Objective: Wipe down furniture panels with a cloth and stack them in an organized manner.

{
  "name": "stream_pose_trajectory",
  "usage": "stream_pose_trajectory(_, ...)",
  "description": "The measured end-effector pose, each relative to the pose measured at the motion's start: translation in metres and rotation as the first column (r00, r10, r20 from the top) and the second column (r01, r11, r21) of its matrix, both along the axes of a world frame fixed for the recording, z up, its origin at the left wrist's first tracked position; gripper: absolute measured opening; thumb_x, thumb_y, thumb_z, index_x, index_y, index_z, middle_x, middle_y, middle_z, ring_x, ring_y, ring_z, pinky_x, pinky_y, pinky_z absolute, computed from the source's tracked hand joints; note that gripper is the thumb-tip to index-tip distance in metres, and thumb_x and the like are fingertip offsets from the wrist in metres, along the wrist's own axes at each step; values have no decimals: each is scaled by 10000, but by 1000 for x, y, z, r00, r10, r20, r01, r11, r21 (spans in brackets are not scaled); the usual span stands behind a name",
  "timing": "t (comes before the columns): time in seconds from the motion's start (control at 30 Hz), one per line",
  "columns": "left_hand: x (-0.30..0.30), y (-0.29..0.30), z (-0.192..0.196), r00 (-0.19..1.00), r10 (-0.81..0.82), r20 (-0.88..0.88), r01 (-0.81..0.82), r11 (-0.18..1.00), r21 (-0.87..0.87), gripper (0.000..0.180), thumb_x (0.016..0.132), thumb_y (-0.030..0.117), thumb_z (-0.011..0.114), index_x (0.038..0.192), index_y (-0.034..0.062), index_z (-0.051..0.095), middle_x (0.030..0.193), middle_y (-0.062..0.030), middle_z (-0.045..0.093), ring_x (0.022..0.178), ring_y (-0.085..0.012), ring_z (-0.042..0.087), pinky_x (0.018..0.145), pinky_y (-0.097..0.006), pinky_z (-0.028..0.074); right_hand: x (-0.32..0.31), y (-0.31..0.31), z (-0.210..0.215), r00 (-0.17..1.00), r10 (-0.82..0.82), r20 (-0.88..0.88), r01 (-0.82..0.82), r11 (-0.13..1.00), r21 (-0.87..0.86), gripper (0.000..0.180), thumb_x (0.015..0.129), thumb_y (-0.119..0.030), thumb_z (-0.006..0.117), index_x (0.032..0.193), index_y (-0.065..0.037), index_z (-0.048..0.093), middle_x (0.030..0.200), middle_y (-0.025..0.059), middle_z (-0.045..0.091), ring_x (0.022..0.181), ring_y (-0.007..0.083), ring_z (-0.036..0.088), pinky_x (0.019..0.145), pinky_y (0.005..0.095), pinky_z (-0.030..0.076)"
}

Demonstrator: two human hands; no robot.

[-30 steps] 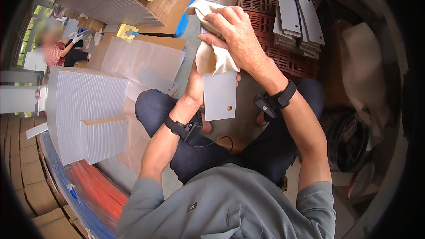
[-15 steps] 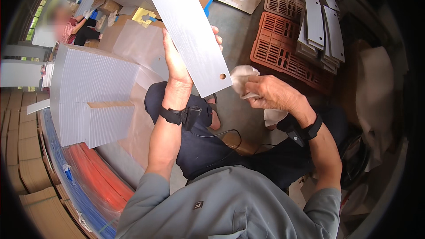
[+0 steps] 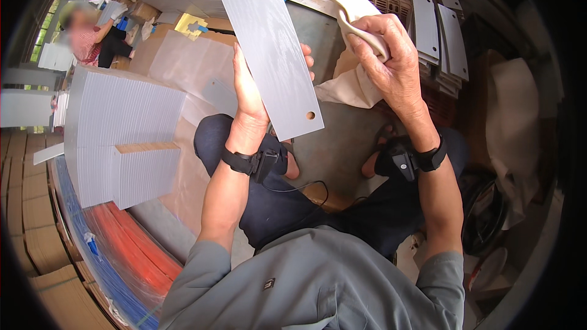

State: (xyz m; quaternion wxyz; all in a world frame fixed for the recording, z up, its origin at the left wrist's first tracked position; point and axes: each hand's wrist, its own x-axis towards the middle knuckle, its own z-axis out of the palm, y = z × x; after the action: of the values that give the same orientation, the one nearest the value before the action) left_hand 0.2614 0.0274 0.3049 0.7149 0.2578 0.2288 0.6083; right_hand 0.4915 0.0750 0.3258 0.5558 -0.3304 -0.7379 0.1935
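Grey plate (image 3: 272,55) with a hole near each end stands tilted above my lap, propped from behind by my left hand (image 3: 251,101), fingers wrapping its far edge, while my right hand (image 3: 391,64) just beside it clenches a cream cloth (image 3: 348,36), with stacked grey sheets (image 3: 122,128) further left.

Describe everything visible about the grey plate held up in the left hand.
The grey plate is a long, flat rectangle with a smooth, faintly streaked matte face, looking like metal or plastic. It has one small round hole near its top end and another near its lower right corner. It is held upright, leaning slightly left, by the left hand gripping from behind its lower half. The cloth in the right hand is beside it, not touching.
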Motion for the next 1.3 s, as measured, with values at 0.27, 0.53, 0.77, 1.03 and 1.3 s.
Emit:
stream_pose_trajectory(0.27,9,6,6,971,201,131,-190,977,-95,840,1013,721,183,1462,65,455,1250,-221,632,1158,-338,641,996,-490,538,-27,-17,-7,909,369,192,-353,929,-114,192,877,-130,759,1050,-93,684,987,70,602,931,274,663,839,389,561)
stream_pose_trajectory(0.53,8,1,-17,987,117,-110,-122,992,-40,846,1007,727,195,1451,59,464,1238,-244,626,1096,-322,651,948,-462,548,4,-34,-31,629,743,227,-543,630,-555,246,815,-41,768,1040,-93,684,1029,40,640,1000,253,673,902,386,534)
stream_pose_trajectory(0.77,5,1,-19,996,-67,56,66,998,23,834,1014,707,191,1444,46,460,1198,-230,612,1031,-321,645,862,-494,566,52,-10,-17,968,252,5,-202,787,-583,144,960,-181,724,1030,-58,701,991,-3,666,884,99,644,804,294,541)
stream_pose_trajectory(1.03,14,0,-15,999,-41,25,42,999,-8,912,986,771,178,1415,22,472,1182,-225,641,1007,-297,672,849,-480,585,38,-17,-14,988,144,54,-124,955,-269,150,981,-167,686,1049,-33,683,956,47,629,844,138,644,764,293,535)
stream_pose_trajectory(1.3,20,7,-26,999,-54,0,54,998,-17,843,1010,724,178,1432,57,474,1205,-222,637,1064,-309,653,882,-497,563,22,-26,23,745,-127,-655,15,985,-174,309,1086,-300,560,1211,-24,619,1038,10,674,965,62,589,889,235,486)
